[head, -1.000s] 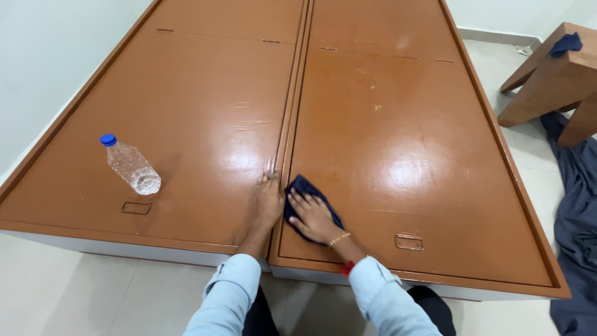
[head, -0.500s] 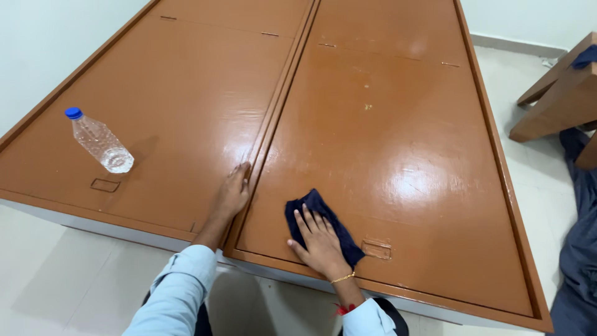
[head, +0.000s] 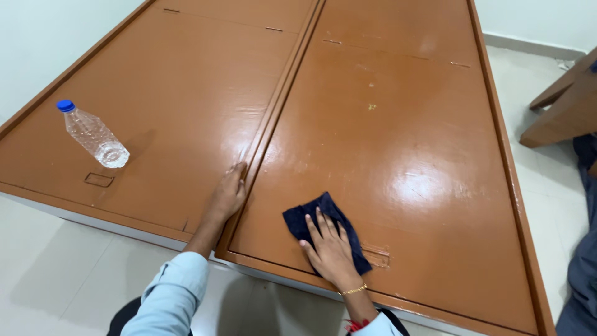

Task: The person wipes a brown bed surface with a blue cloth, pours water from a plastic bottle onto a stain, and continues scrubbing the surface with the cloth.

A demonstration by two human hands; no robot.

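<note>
The cloth is dark navy, the board glossy orange-brown, the clear bottle has a blue cap.

We note 1 clear plastic water bottle with a blue cap, tilted on the left brown panel, well apart from the centre seam. A small rectangular recess sits just beside its base. At right, a wooden furniture piece stands on the pale tiled floor. Dark blue-grey fabric lies near the right edge.
</note>
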